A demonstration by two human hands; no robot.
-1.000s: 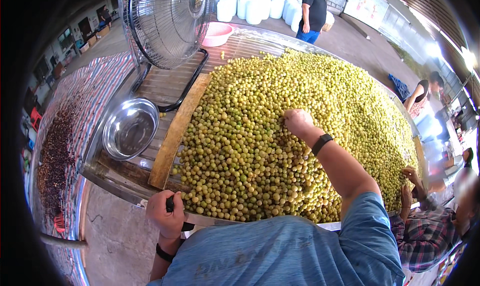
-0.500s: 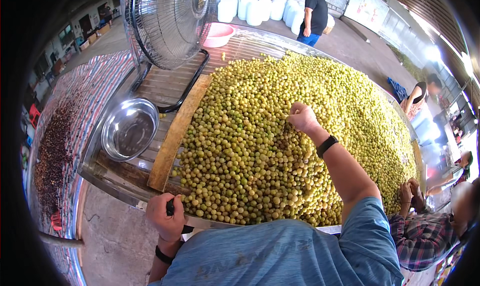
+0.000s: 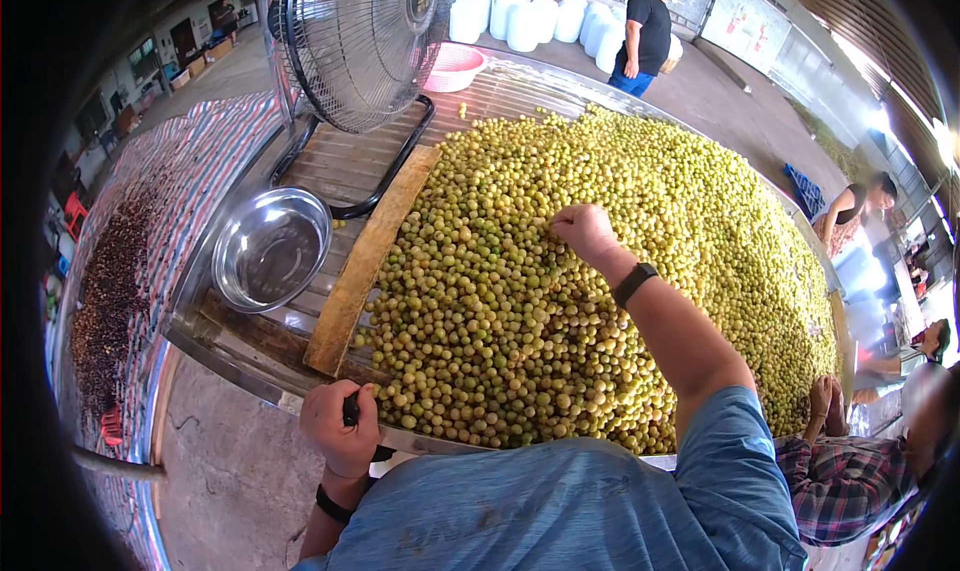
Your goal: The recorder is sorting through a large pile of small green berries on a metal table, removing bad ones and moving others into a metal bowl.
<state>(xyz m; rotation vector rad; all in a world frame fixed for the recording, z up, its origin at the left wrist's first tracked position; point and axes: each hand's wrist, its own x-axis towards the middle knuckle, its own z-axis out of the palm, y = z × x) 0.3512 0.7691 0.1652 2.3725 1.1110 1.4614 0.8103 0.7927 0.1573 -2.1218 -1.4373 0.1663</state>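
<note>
The right hand [image 3: 583, 231] rests curled, fingers bent down, on top of the heap of green fruit [image 3: 640, 301] that covers most of the table [image 3: 240, 356]; whether it holds any I cannot tell. The left hand [image 3: 342, 429] is closed around a small dark object [image 3: 352, 409] at the table's near edge, just below the fruit and the wooden plank [image 3: 365, 261] bordering it.

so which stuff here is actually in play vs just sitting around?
In play: right hand closed over the green fruit pile; left hand gripping a dark object at the tray rim.
Idle: steel bowl, fan, wooden plank, pink basket.
</note>
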